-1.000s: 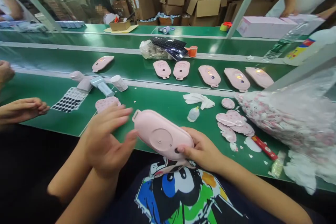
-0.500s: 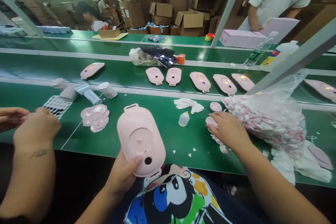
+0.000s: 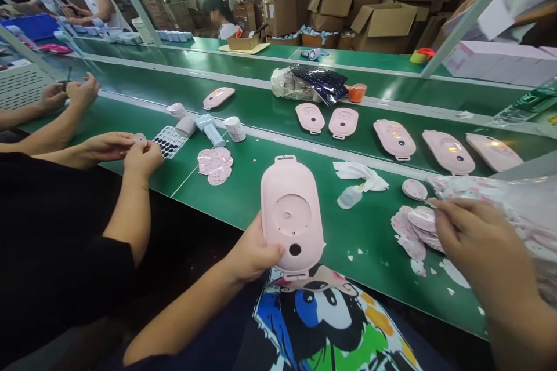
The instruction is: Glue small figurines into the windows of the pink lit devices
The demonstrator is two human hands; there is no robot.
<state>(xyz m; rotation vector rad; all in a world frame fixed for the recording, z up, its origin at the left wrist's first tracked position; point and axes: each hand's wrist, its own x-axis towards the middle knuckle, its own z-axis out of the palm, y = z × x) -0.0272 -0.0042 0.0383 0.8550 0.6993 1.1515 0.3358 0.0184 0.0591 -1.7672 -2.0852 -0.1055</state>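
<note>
My left hand (image 3: 256, 249) grips the lower end of a pink oval plastic cover (image 3: 292, 185), which stands nearly upright above the bench edge. The cover has a round recess, a black dot below it and a slotted tab at each end. My right hand (image 3: 483, 237) is raised over the right side, its thumb and forefinger pinched together; what lies between them is too small to make out. Just left of that hand rests a pile of pink round pieces (image 3: 422, 223) among printed stickers. A single pink disc (image 3: 414, 189) lies behind the pile.
A small squeeze bottle (image 3: 349, 197) lies beside a white cloth (image 3: 361, 174). Several pink covers (image 3: 394, 138) line the belt behind. A bag of printed pieces (image 3: 513, 197) fills the right. At left, a co-worker's hands (image 3: 141, 153) work near a sheet of black dots (image 3: 169, 142).
My view has swung left, so the bench appears shifted right. My right hand has lifted off the round pieces into a pinch. The squeeze bottle now lies tilted. My left hand still holds the cover.
</note>
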